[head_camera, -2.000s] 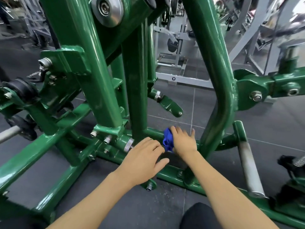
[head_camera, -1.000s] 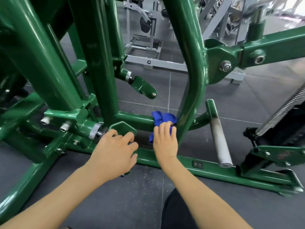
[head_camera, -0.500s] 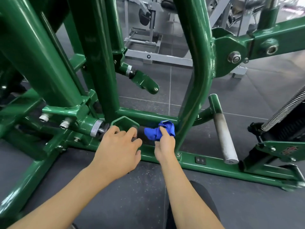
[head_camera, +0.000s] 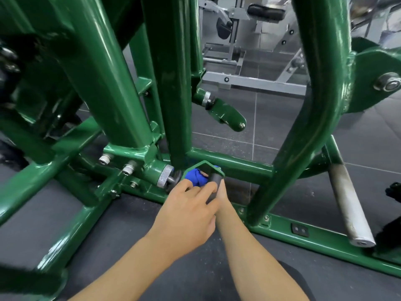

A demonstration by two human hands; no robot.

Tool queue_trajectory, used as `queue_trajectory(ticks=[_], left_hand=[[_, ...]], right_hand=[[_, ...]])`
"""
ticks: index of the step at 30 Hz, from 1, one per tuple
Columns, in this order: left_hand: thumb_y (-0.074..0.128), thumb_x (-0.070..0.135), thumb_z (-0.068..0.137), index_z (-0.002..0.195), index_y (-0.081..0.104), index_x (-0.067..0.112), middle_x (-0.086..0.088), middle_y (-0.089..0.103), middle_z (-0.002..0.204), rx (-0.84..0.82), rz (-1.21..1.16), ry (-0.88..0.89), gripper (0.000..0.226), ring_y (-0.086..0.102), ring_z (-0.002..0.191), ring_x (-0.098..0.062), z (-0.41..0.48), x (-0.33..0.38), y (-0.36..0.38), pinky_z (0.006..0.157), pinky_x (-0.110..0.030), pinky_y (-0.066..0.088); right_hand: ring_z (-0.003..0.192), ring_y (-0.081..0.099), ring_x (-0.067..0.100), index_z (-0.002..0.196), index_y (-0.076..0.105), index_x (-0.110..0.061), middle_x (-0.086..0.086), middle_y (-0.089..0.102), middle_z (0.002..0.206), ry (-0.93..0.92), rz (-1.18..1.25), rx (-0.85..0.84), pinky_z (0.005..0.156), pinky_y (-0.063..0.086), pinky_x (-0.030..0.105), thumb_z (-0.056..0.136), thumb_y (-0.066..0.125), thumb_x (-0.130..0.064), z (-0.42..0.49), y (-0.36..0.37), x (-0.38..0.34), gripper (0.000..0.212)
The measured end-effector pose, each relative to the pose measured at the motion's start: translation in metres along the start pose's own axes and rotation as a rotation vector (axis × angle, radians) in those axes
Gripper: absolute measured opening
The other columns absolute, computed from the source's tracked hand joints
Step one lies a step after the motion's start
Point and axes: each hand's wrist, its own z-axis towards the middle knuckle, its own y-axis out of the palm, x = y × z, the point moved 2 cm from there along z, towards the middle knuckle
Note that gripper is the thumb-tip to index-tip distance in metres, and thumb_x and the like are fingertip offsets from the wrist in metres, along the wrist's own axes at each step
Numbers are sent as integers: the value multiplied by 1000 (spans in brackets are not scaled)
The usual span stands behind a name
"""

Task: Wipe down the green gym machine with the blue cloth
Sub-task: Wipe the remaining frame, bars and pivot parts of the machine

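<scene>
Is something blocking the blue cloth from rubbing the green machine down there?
No, nothing visible. The blue cloth already sits against the green machine, tucked under a small green bracket beside a black stopper. The left hand hides most of the right hand.

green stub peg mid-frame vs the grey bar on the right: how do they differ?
Finish: the stub peg is painted glossy green. The grey bar is bare, scuffed metal.
Length: the stub peg is short and thick, the grey bar long and slim.
End: the stub peg has a rounded tip with a small bolt in it. The grey bar is cut flat.
Shared: both are round and stick out of the green frame with one end free.
</scene>
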Motion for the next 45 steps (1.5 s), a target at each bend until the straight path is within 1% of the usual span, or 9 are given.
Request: queue_trajectory(ticks=[3, 9, 16, 19, 23, 27, 36, 43, 45], left_hand=[[55, 34, 87, 94, 69, 21, 0, 63, 110, -1, 6, 1, 21, 49, 62, -19, -1, 0, 0, 76, -39, 44], [56, 33, 86, 91, 65, 20, -1, 62, 107, 0, 9, -23, 16, 39, 59, -21, 1, 1, 1, 74, -40, 41], [53, 31, 85, 86, 63, 20, 0, 62, 99, 37, 29, -34, 15, 29, 61, -21, 4, 1, -2, 71, -39, 35], [53, 31, 86, 90, 63, 19, -1, 63, 103, 10, 12, -27, 16, 42, 58, -22, 3, 1, 1, 72, -40, 37], [54, 29, 87, 88, 64, 20, -2, 63, 108, 3, 9, 23, 13, 45, 58, -24, 2, 0, 0, 71, -41, 42], [54, 35, 93, 86, 62, 26, -1, 59, 122, -36, 38, 164, 14, 45, 64, -22, -9, -10, -4, 79, -40, 46], [66, 50, 92, 97, 66, 33, -3, 47, 140, -198, 50, 226, 18, 57, 78, -18, -14, -18, -7, 101, -39, 40], [73, 53, 82, 89, 69, 33, 3, 66, 101, -216, 108, 202, 21, 63, 85, -20, -13, -14, -10, 96, -39, 34], [74, 51, 81, 91, 70, 33, 1, 65, 113, -225, 57, 199, 20, 63, 85, -19, -13, -14, -12, 98, -38, 33]], right_hand=[[65, 62, 9, 90, 50, -24, -5, 61, 76, -63, 49, -2, 56, 48, 21, 112, 31, -30, 7, -8, 0, 30], [51, 64, 23, 56, 69, -10, 7, 63, 60, -117, 8, 67, 62, 45, 34, 105, 30, -33, 16, -18, -8, 67], [66, 57, 4, 87, 46, -23, -5, 51, 83, -28, 7, -52, 52, 47, 11, 111, 33, -7, 1, -19, 16, 32], [58, 67, 19, 82, 57, -13, 5, 64, 70, 22, 103, -86, 63, 51, 27, 102, 45, -32, -4, -12, -4, 30], [121, 62, 38, 133, 59, 2, 23, 64, 128, -5, 280, -187, 109, 48, 47, 99, 51, -40, -10, -33, -17, 54], [118, 61, 35, 127, 65, -3, 19, 68, 124, -149, 253, -286, 113, 41, 48, 97, 50, -28, -21, -38, -37, 42], [86, 57, 11, 96, 70, -24, -13, 68, 100, -733, -1017, -356, 81, 44, 31, 94, 58, -5, -80, 5, -106, 22], [95, 53, 9, 112, 63, -30, -16, 62, 106, -1055, -1672, -374, 83, 47, 33, 89, 62, -35, -102, 62, -85, 24], [90, 55, 10, 106, 63, -30, -13, 63, 101, -986, -1668, -370, 81, 50, 37, 88, 65, -36, -101, 59, -93, 20]])
